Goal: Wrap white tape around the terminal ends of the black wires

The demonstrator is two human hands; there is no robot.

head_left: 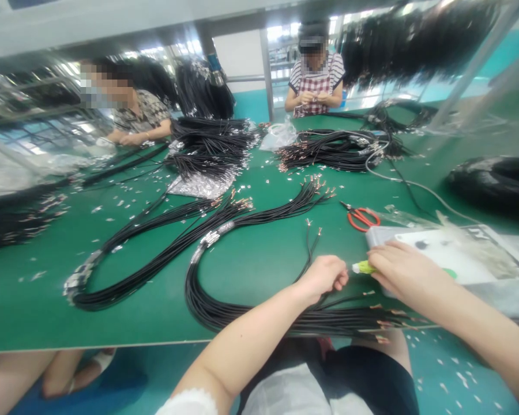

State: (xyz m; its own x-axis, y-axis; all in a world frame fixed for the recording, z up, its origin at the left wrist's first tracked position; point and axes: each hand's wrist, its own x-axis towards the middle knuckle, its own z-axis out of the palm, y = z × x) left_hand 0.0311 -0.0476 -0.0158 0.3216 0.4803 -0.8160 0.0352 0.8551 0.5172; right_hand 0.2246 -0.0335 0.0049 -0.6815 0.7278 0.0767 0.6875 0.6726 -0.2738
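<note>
Bench: green top, crowded with work.
Done: black cable bundles lie looped, their ends tipped with terminals.
Remaining: loose terminals lie scattered.
Near bundle: at the bench edge, beneath your left hand; you cannot confirm a grip.
Right hand: apart from the left, fingers on a yellow-green object.

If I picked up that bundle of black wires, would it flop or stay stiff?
The bundle of black wires would probably flop, since it lies in loose curves. It seems fairly light for its length, though its metal end terminals might catch on each other.
</note>
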